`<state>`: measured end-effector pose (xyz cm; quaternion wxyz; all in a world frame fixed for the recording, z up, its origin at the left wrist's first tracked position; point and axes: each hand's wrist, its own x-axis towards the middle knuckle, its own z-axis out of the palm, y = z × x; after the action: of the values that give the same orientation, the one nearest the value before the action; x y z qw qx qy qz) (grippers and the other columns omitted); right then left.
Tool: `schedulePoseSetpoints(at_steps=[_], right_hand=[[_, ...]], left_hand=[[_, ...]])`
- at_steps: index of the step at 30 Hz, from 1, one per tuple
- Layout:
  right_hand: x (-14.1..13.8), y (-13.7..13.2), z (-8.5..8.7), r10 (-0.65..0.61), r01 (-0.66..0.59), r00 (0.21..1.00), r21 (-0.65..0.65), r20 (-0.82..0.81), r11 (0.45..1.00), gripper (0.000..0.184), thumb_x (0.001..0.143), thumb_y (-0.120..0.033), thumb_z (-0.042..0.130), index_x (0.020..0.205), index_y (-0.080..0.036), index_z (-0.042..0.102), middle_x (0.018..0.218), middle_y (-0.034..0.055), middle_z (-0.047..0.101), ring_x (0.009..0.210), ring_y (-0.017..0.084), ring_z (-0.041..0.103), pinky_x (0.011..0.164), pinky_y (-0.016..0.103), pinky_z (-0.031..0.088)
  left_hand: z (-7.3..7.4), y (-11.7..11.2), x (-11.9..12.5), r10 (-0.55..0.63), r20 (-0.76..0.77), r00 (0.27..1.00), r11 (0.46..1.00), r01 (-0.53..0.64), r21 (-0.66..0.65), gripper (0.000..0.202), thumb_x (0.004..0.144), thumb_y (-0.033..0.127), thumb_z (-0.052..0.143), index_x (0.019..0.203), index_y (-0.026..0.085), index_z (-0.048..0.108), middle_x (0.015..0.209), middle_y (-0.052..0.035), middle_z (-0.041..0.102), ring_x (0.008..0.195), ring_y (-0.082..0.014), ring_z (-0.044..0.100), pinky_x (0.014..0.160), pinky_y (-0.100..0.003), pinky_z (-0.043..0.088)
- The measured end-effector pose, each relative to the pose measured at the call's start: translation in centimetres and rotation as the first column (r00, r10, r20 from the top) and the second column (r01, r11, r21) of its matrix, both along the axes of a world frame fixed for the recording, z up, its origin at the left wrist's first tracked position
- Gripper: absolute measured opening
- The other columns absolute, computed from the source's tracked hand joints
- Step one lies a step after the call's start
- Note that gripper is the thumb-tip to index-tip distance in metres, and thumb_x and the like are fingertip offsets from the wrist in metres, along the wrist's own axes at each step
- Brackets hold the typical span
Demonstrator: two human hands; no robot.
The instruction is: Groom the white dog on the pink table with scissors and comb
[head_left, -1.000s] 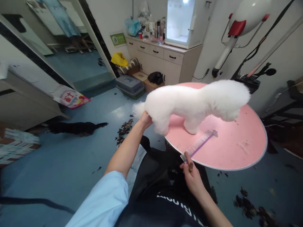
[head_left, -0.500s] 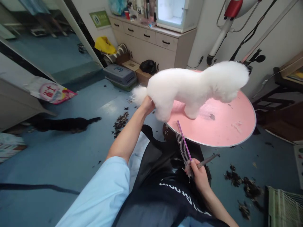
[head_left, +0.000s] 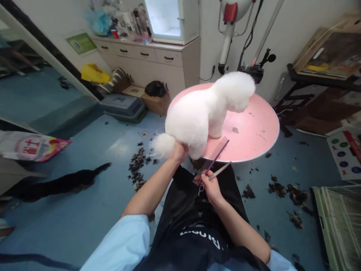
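Observation:
A fluffy white dog (head_left: 204, 111) stands on a round pink table (head_left: 254, 130), its rear toward me. My left hand (head_left: 179, 152) is closed around the base of its tail, just under its rump. My right hand (head_left: 211, 188) is closed on a purple-spined metal comb (head_left: 213, 158) and a pair of scissors (head_left: 218, 174). The comb points up toward the dog's hind leg, over the table's near edge. A black apron covers my front.
Clumps of dark cut fur (head_left: 139, 165) lie on the blue floor on both sides. A black animal (head_left: 59, 184) lies at the left. A grey pet carrier (head_left: 122, 107), cabinet with drawers (head_left: 146, 62), dryer stand (head_left: 227, 41) and wire cage (head_left: 340, 222) surround the table.
The view has swung so the dog's rear faces me. My right hand has lifted the comb from beside the table back toward the hind leg. The left hand stays at the tail.

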<state>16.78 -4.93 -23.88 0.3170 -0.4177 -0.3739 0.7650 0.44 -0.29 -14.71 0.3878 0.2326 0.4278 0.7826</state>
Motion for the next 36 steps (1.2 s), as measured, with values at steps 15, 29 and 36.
schedulePoseSetpoints(at_steps=[15,29,36], right_hand=[[2.2,0.5,0.9,-0.126,0.121,0.988,-0.067,-0.089,0.990,0.056,0.058,-0.055,0.086,0.085,-0.026,0.046,0.064,-0.0038,0.068,0.057,0.017,0.064,0.059,0.028,0.047],[0.2,0.1,-0.7,0.027,-0.033,0.987,-0.030,-0.159,0.999,0.050,0.060,-0.052,0.084,0.083,-0.024,0.050,0.062,-0.0020,0.069,0.057,0.018,0.066,0.063,0.032,0.055],[0.2,-0.4,-0.2,0.056,-0.062,0.992,-0.049,-0.111,0.997,0.050,0.060,-0.052,0.084,0.080,-0.024,0.049,0.058,-0.0036,0.066,0.053,0.017,0.064,0.060,0.031,0.053]], left_hand=[[-0.2,1.8,3.8,-0.112,-0.042,0.993,0.994,0.111,-0.022,0.050,0.087,0.062,0.059,0.120,0.026,0.066,0.127,-0.0084,0.068,0.145,-0.0209,0.043,0.118,-0.036,0.042],[0.7,1.8,3.0,-0.141,-0.060,0.988,0.989,0.138,-0.058,0.045,0.097,0.057,0.042,0.119,0.025,0.066,0.115,-0.0067,0.073,0.141,-0.0224,0.045,0.114,-0.032,0.043],[-0.3,2.0,2.1,-0.206,-0.073,0.976,0.978,0.206,-0.008,0.044,0.097,0.052,0.047,0.123,0.021,0.064,0.119,-0.0078,0.072,0.144,-0.0231,0.042,0.117,-0.030,0.041]])
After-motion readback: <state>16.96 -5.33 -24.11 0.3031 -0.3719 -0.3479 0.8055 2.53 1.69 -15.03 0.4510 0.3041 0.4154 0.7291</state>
